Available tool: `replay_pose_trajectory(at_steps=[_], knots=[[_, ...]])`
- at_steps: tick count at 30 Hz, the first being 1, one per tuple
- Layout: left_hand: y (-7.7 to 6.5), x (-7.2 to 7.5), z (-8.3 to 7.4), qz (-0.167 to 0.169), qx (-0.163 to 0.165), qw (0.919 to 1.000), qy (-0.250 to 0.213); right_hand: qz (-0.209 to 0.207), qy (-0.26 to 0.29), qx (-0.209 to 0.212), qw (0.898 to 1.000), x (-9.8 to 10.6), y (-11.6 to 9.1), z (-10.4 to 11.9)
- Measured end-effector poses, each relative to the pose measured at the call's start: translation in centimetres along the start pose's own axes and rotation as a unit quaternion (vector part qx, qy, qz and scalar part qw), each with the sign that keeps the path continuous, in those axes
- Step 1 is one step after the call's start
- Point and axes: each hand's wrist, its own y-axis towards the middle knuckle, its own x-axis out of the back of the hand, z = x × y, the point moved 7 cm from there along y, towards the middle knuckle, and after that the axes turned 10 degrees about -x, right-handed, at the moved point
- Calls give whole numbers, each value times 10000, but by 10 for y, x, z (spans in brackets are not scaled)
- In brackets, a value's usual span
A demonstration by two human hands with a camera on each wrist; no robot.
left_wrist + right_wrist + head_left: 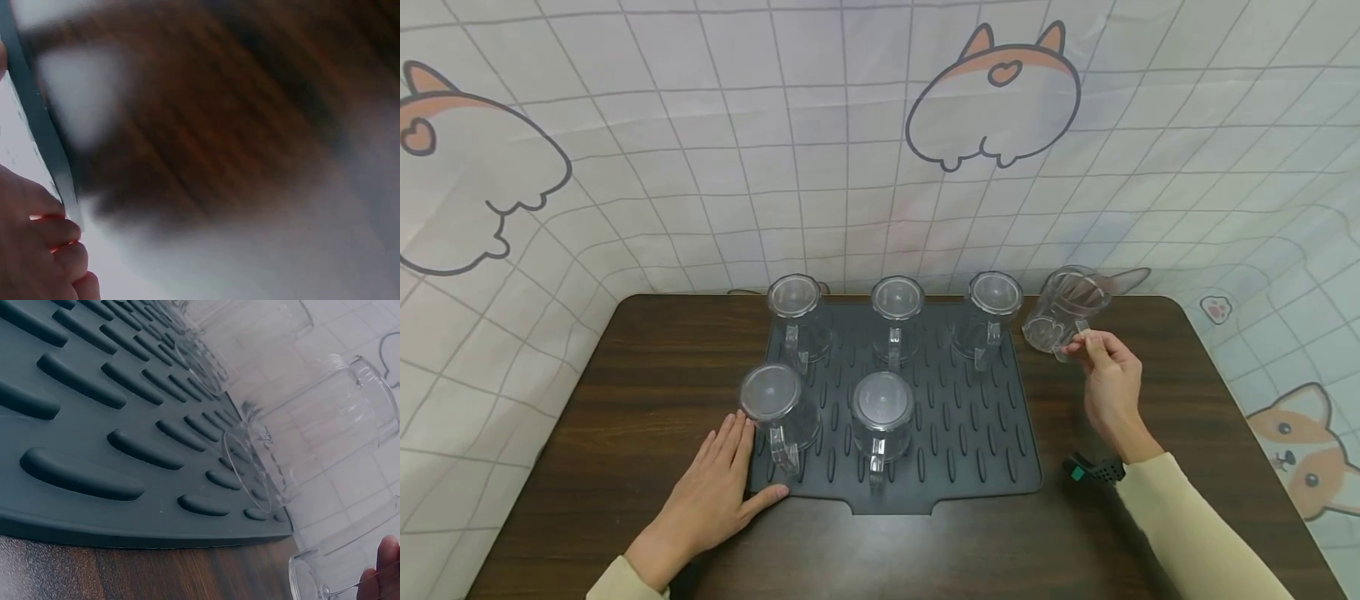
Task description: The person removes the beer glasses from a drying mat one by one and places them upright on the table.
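Observation:
At the back right of the table, my right hand (pixel 1112 379) pinches the handle of a clear glass mug (pixel 1060 312) beside the mat. In the right wrist view its fingertips (pixel 386 565) show at that mug's side. My left hand (pixel 711 483) lies flat with straight fingers along the left edge of a dark grey ridged drying mat (pixel 955 450). Its fingertips are right by the front-left mug (pixel 771 393). Several glass mugs stand upside down on the mat, among them a front-middle mug (pixel 882 404) and back mugs (pixel 897 300), handles toward me.
A dark wooden table (pixel 602 400) carries the mat. Behind it hangs a white gridded cloth (pixel 820 150) with cartoon corgis. A black strap with a green tab (pixel 1093 469) is at my right wrist. The left wrist view is mostly blurred.

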Motion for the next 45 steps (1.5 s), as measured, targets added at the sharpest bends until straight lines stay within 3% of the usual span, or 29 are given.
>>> replay_pose_trajectory(at_steps=[18, 34, 45], knots=[[1, 0, -3, 63, -13, 10000, 60, 56, -466, 161, 9988, -5, 3, -6], [0, -1, -2, 20, 0, 10000, 70, 380, -730, -84, 9966, -13, 9, -10], [2, -2, -1, 32, -10, 10000, 83, 166, -812, -255, 9962, -11, 12, -10]])
